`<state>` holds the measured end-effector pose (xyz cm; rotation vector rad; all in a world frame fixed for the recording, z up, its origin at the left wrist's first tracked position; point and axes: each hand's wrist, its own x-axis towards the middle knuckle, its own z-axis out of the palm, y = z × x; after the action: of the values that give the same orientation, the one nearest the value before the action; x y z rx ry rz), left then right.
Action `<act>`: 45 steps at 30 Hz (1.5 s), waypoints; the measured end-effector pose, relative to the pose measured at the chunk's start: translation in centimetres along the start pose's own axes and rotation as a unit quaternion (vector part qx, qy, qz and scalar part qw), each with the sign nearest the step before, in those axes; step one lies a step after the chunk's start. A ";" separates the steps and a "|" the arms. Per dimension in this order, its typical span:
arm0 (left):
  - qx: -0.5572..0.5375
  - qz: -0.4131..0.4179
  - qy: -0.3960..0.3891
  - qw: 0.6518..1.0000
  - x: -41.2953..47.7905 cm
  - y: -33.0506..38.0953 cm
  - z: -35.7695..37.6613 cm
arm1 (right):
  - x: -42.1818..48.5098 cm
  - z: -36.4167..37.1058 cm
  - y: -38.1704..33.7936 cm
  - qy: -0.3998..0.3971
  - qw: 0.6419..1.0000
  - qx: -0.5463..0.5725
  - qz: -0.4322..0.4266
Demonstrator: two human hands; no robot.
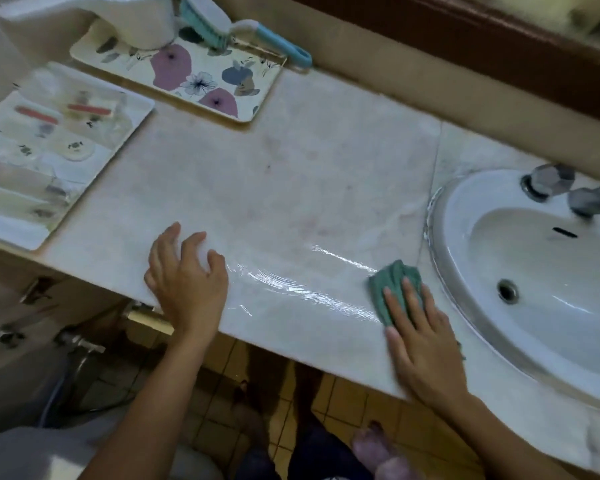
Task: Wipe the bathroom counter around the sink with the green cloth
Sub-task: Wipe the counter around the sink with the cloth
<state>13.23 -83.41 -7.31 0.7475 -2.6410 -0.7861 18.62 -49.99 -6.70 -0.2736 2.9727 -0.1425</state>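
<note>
Right hand: our right hand [420,344] lies flat on the cloth, fingers straight and spread, pressing down and grasping nothing.
Cloth: our green cloth [390,282] sits bunched on the counter near its front edge, just left of the sink; its far end pokes out past our fingertips.
Wet trail: shiny streaks [291,289] run across the counter from the cloth toward our left hand.
Counter: pale marble top [291,174] with faint pinkish stains in the middle.
Sink: white oval basin [534,265] set into the counter on the right, with a drain [508,291] at the bottom.
Tap: chrome knob [548,181] and spout [593,202] at the far rim, blurred.
Left hand: our left hand [187,278] rests on the front edge, well apart from the cloth, fingers loosely bent and released, holding nothing.
Floral tray: we see it [201,81] at the back left, with a white towel [136,15] on its far end.
Brush: teal brush [222,32] lies across the tray's far edge.
Second tray: one [14,230] at the far left holds small wrapped items we cannot make out.
</note>
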 end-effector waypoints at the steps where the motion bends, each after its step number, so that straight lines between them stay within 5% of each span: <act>1: 0.005 0.026 -0.006 1.000 -0.2 0.2 0.0 | 0.0 0.1 0.5 0.009 0.997 0.009 0.070; 5: 0.015 0.105 -0.020 0.994 -0.6 0.2 0.3 | 2.1 0.7 -4.4 0.048 0.974 0.029 0.220; 11: 0.007 0.116 -0.022 0.993 -0.4 -0.1 0.2 | 11.5 -0.6 -10.0 0.008 0.998 0.040 -0.048; 13: 0.009 0.114 -0.032 0.993 -0.2 0.0 0.1 | 14.3 -1.2 -8.4 0.008 0.999 0.033 -0.040; 16: 0.016 0.115 -0.039 0.993 -0.3 0.2 0.1 | 15.0 -1.3 -5.1 0.035 0.994 0.061 0.084; 20: 0.009 0.119 -0.045 0.992 -0.3 0.1 0.0 | 9.5 -0.2 -3.0 0.056 0.980 0.049 0.183; 30: -0.042 0.129 -0.084 0.987 -1.4 0.1 -0.3 | -8.3 1.2 2.8 0.132 0.965 0.114 0.197; 37: -0.156 0.270 -0.192 0.931 -8.6 7.3 1.7 | -11.2 -0.9 6.0 0.185 0.909 0.267 0.263; 39: -0.183 0.326 -0.222 0.901 -10.9 9.5 2.0 | -11.0 -2.4 6.2 0.211 0.869 0.330 0.302; 41: -0.199 0.376 -0.257 0.868 -13.1 11.5 2.2 | -10.7 -4.6 6.4 0.216 0.777 0.466 0.364; 42: -0.202 0.404 -0.268 0.851 -14.1 12.4 2.3 | -10.7 -5.7 6.8 0.211 0.697 0.563 0.390; 45: -0.181 0.528 -0.276 0.782 -16.8 15.7 3.1 | -11.6 -8.5 8.8 0.114 0.379 0.841 0.369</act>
<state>19.59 -61.54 -2.83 -1.1642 -2.5686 -1.1419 26.99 -38.52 2.35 1.2519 1.1794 -2.6047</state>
